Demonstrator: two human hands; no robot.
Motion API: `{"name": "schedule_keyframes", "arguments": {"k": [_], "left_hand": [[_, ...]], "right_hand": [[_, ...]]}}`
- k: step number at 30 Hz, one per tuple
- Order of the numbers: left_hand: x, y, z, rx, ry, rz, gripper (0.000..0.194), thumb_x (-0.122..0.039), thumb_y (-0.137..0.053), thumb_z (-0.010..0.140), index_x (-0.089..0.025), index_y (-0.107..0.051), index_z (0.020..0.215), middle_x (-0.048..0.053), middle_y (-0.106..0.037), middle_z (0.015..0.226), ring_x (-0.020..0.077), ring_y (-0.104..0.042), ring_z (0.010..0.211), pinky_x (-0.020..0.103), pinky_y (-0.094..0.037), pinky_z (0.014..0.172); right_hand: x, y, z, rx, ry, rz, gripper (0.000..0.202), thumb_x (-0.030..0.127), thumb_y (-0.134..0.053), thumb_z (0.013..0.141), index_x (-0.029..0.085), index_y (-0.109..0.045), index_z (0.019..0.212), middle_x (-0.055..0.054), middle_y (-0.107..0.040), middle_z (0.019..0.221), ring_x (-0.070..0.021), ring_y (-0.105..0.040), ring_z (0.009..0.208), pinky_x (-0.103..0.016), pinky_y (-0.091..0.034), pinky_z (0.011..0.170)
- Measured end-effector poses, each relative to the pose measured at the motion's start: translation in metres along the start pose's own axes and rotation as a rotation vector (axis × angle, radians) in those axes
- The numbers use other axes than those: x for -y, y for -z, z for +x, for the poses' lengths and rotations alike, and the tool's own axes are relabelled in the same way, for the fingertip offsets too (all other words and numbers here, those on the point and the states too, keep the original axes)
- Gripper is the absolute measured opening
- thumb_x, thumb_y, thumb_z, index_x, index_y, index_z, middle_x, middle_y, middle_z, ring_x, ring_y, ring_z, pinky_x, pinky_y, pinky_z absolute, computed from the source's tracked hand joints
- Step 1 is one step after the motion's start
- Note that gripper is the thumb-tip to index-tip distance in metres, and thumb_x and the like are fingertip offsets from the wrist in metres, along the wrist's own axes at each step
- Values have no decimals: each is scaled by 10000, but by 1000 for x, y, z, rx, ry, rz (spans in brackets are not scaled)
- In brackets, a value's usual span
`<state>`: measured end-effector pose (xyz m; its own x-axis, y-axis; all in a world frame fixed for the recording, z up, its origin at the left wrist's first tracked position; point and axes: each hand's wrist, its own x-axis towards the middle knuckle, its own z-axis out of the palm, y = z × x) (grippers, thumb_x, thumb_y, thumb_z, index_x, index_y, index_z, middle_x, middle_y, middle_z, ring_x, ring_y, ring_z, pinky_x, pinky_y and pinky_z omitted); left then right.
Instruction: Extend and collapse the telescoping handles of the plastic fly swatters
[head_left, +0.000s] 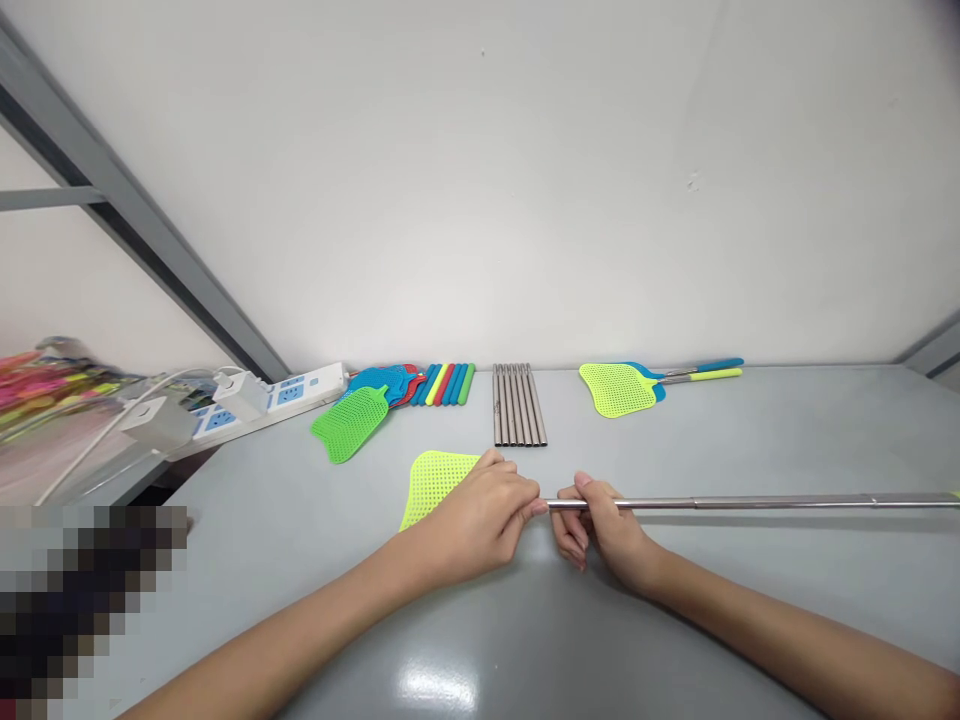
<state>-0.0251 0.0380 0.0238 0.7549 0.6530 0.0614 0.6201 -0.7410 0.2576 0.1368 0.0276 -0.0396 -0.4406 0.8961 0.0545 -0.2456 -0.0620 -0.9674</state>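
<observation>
My left hand (480, 515) is closed at the neck of a yellow perforated fly swatter head (437, 482); the neck itself is hidden by the fingers. In my right hand (600, 525) is an extended telescopic metal rod (772, 503), held near its thin end between thumb and fingers. This rod runs level to the right, out to the picture's edge, where a bit of yellow-green shows. Its thin end meets the fingertips of my left hand. Whether rod and swatter head are joined cannot be seen.
Behind my hands lie several collapsed metal rods (519, 405), several coloured handles (450, 384), a green swatter head (351, 424) and blue swatter heads (371, 380). Whole swatters (622, 390) rest at back right by the wall. A power strip (285, 395) stands left; a pixelated patch covers the lower left.
</observation>
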Motion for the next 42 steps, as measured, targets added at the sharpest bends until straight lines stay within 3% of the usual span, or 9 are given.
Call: {"name": "schedule_keyframes", "arguments": {"k": [7, 23, 33, 39, 42], "left_hand": [[-7, -4, -1, -8, 19, -11, 268, -161, -289, 852, -159, -364, 594, -13, -419, 560, 116, -387, 588, 286, -305, 698], [4, 5, 0, 32, -12, -92, 330, -268, -256, 893, -165, -382, 606, -24, -414, 550, 112, -409, 611, 259, -315, 719], [19, 12, 0, 35, -130, -64, 278, -251, -290, 882, -170, -392, 637, -12, -474, 617, 119, -427, 656, 269, -311, 738], [16, 7, -1, 7, -127, -25, 255, -230, -309, 871, -171, -384, 635, -12, -471, 607, 120, -405, 648, 264, -305, 726], [14, 6, -2, -10, -111, -17, 255, -217, -309, 869, -171, -369, 625, -14, -461, 591, 122, -393, 637, 263, -300, 707]], "right_hand": [[0, -1, -1, 43, -19, -81, 536, 480, -240, 835, 193, -372, 402, 8, -406, 350, -101, -379, 323, -242, -332, 379], [-1, 1, 4, -22, -81, -8, 529, 478, -322, 819, 172, -395, 394, 28, -365, 346, -87, -366, 300, -229, -282, 353], [5, 5, 2, -63, -121, 217, 453, 355, -431, 806, 164, -375, 399, 27, -358, 358, -87, -350, 339, -234, -259, 384], [8, 5, -1, -27, -95, 251, 420, 309, -450, 796, 155, -413, 408, 13, -378, 364, -94, -355, 350, -243, -254, 393], [7, 6, -1, -87, -32, 281, 434, 330, -434, 796, 159, -416, 398, 12, -367, 351, -96, -344, 335, -244, -234, 375]]}}
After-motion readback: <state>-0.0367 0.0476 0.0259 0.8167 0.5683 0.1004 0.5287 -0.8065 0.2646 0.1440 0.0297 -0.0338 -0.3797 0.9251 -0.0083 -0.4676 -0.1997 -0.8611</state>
